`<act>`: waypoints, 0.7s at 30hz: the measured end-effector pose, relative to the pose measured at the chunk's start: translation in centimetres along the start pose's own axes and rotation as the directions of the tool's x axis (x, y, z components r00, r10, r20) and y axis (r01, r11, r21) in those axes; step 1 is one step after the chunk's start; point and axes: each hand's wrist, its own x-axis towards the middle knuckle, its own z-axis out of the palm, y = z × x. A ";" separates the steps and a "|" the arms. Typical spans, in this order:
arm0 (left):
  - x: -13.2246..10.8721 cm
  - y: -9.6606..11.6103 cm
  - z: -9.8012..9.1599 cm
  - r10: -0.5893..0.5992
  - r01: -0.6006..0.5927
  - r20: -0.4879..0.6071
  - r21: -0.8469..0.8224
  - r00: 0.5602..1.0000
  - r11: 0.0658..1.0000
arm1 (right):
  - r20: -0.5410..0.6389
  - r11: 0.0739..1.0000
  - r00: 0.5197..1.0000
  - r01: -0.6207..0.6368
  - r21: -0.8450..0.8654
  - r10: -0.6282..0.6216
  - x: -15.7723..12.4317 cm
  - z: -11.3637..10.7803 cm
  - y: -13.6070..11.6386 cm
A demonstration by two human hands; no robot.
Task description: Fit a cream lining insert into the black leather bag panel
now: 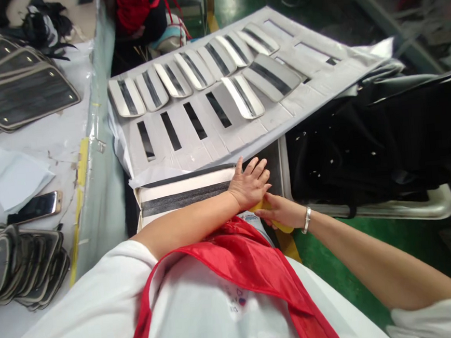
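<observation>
My left hand lies with its fingers stretched out over the right end of a cream panel with a dark stripe. My forearm crosses the lower edge of that panel. Just below and to the right, my right hand is closed around a yellow object, mostly hidden by the fingers, so its kind does not show. Beyond my hands a white board with slots slants across. Several light rounded pieces with dark stripes rest on it, and dark slots show in its near row.
On the left table are a stack of dark rounded panels, a larger dark pile and a phone. Black material fills a metal-railed frame to the right. A person in red is at the top.
</observation>
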 end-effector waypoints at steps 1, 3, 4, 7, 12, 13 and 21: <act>0.2 -0.3 -0.4 -0.036 0.036 0.001 -0.015 0.999 0.999 | -0.019 1.000 1.000 -0.015 -0.020 0.015 -0.4 -0.1 -0.5; 0.3 -1.5 -1.9 -0.136 0.135 -0.004 -0.054 0.991 0.989 | -0.123 0.998 0.992 -0.024 -0.061 0.017 -1.4 -0.3 -1.6; 0.1 -2.4 -3.0 -0.193 0.191 -0.017 -0.075 0.981 0.979 | -0.185 0.997 0.983 -0.014 -0.071 0.001 -1.9 -0.3 -2.0; -2.3 -5.7 -7.2 -0.331 0.314 -0.112 -0.143 0.937 0.939 | -0.346 0.998 0.936 0.060 -0.016 -0.062 -2.9 -0.5 -2.5; -12.3 -12.2 -11.9 -0.559 0.458 -0.321 -0.341 0.764 0.821 | -0.414 0.968 0.908 0.152 0.198 -0.058 -2.9 0.3 -2.8; -14.8 -13.2 -12.1 -0.636 0.500 -0.353 -0.406 0.686 0.765 | -0.393 0.966 0.917 0.165 0.201 -0.075 -2.8 0.7 -3.1; -25.8 -16.0 -8.5 -0.968 0.295 0.211 -0.942 0.138 -0.164 | -0.138 0.927 0.988 -0.120 -0.356 0.075 1.8 1.9 -6.7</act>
